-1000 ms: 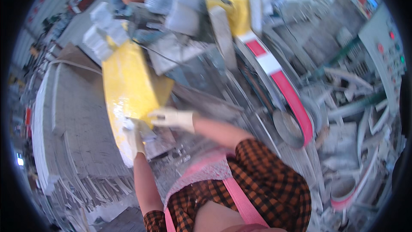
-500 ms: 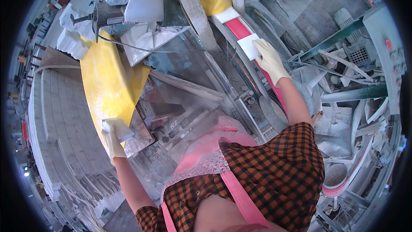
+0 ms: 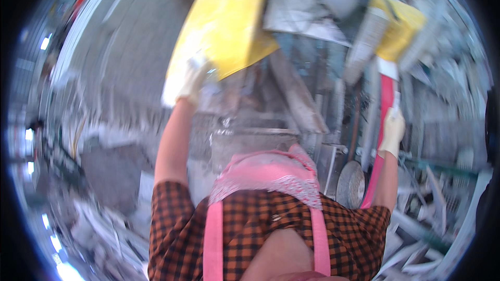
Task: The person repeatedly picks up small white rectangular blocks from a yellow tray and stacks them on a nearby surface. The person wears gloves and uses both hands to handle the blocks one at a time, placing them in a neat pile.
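Note:
My left hand (image 3: 191,79), in a pale glove, is over the lower end of a yellow sheet (image 3: 224,26). Motion smears its fingers, and a whitish patch beside them is too blurred to make out. On the right, my gloved right hand (image 3: 392,131) is closed on a small white tile (image 3: 397,100), which shows nearly edge-on. That hand is at a long red strip (image 3: 386,93) running away from me. Another white piece (image 3: 387,68) lies at the strip's far end, by a second yellow sheet (image 3: 401,26).
Long stacked grey-white slabs (image 3: 130,36) fill the left side. A wooden board (image 3: 294,91) slants across the middle. Beside the red strip's near end is a round grey disc (image 3: 350,184). Scraps and rails (image 3: 432,203) clutter the right.
The view has swung left, blurring the scene. The white tile under my right hand has turned from flat on the red strip to nearly edge-on. My left hand remains by the yellow sheet.

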The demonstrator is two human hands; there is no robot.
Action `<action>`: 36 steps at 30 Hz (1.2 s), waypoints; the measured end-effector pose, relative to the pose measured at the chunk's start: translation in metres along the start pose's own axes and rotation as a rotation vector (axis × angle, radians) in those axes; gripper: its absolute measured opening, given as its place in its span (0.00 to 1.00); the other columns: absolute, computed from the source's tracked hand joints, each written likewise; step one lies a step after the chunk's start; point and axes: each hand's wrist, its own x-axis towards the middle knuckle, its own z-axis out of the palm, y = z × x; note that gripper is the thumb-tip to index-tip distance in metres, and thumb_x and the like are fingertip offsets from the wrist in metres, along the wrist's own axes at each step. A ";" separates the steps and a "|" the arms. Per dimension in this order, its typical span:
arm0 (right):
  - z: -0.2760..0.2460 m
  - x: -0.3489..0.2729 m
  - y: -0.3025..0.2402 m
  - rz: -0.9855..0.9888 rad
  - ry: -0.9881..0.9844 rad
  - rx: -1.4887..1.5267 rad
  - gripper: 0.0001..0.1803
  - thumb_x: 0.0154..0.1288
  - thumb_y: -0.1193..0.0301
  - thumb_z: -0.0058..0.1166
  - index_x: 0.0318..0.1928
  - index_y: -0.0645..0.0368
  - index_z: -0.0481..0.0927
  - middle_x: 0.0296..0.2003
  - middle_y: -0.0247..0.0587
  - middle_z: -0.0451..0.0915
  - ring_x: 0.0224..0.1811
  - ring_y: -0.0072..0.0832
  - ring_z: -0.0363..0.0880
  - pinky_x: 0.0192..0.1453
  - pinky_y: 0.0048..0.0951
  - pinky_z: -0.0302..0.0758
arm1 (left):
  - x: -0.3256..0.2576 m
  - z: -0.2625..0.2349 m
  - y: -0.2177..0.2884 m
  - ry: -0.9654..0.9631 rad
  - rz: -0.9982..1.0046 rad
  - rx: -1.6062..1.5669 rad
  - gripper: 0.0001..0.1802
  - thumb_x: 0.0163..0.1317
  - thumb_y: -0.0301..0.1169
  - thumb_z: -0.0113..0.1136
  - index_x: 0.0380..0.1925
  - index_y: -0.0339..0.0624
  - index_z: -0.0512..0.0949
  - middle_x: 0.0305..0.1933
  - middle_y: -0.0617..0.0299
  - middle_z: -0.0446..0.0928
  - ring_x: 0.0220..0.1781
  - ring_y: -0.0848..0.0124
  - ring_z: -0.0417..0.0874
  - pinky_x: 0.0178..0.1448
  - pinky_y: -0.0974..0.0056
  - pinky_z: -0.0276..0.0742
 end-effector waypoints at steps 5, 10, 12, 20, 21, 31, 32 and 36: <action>0.045 -0.054 -0.172 -0.005 -0.251 1.160 0.22 0.80 0.59 0.50 0.56 0.67 0.81 0.48 0.37 0.84 0.50 0.24 0.80 0.57 0.32 0.74 | -0.013 0.003 0.025 -0.083 -0.111 -0.155 0.47 0.70 0.53 0.59 0.77 0.32 0.56 0.73 0.43 0.69 0.73 0.56 0.74 0.74 0.58 0.68; 0.125 -0.120 -0.359 -0.131 -0.655 1.405 0.22 0.80 0.57 0.51 0.54 0.65 0.81 0.44 0.32 0.83 0.45 0.19 0.79 0.53 0.27 0.75 | 0.007 0.005 0.014 -0.001 -0.049 0.007 0.42 0.72 0.56 0.57 0.72 0.31 0.65 0.71 0.40 0.71 0.71 0.53 0.75 0.71 0.55 0.71; 0.153 -0.147 -0.403 -0.169 -0.616 1.358 0.21 0.80 0.58 0.51 0.56 0.65 0.80 0.45 0.32 0.83 0.42 0.21 0.79 0.51 0.28 0.76 | 0.017 0.001 0.010 -0.010 -0.041 0.068 0.41 0.71 0.55 0.58 0.71 0.31 0.67 0.68 0.39 0.74 0.68 0.51 0.78 0.70 0.55 0.72; 0.170 -0.164 -0.429 -0.406 -0.976 1.444 0.27 0.81 0.60 0.47 0.70 0.67 0.72 0.66 0.53 0.77 0.72 0.35 0.72 0.75 0.33 0.66 | -0.012 0.005 0.031 -0.093 -0.225 -0.336 0.46 0.65 0.43 0.68 0.76 0.30 0.59 0.60 0.40 0.80 0.65 0.55 0.80 0.63 0.55 0.76; 0.155 -0.148 -0.408 -0.481 -1.047 1.336 0.28 0.81 0.61 0.46 0.71 0.67 0.71 0.70 0.52 0.74 0.76 0.36 0.67 0.79 0.33 0.61 | -0.014 0.007 0.031 -0.127 -0.284 -0.402 0.48 0.63 0.42 0.70 0.78 0.36 0.58 0.59 0.43 0.80 0.64 0.58 0.80 0.66 0.54 0.74; 0.194 -0.084 -0.483 -0.527 -1.150 1.153 0.35 0.70 0.49 0.60 0.65 0.64 0.78 0.60 0.47 0.82 0.64 0.33 0.78 0.71 0.34 0.70 | 0.002 0.020 0.009 0.066 -0.135 -0.004 0.58 0.58 0.46 0.72 0.80 0.33 0.49 0.71 0.41 0.71 0.69 0.55 0.76 0.69 0.56 0.74; 0.198 -0.083 -0.488 -0.554 -1.177 1.065 0.34 0.69 0.49 0.61 0.64 0.63 0.79 0.60 0.47 0.82 0.64 0.33 0.78 0.70 0.34 0.70 | 0.001 0.020 0.009 0.069 -0.130 0.005 0.57 0.58 0.46 0.71 0.79 0.33 0.50 0.72 0.41 0.70 0.70 0.55 0.75 0.69 0.56 0.74; 0.194 -0.077 -0.491 -0.483 -1.250 0.994 0.28 0.68 0.60 0.68 0.62 0.61 0.81 0.58 0.38 0.83 0.59 0.25 0.78 0.66 0.29 0.74 | -0.003 0.018 0.012 0.081 -0.117 0.033 0.56 0.59 0.47 0.70 0.79 0.33 0.52 0.73 0.41 0.70 0.71 0.54 0.74 0.71 0.56 0.72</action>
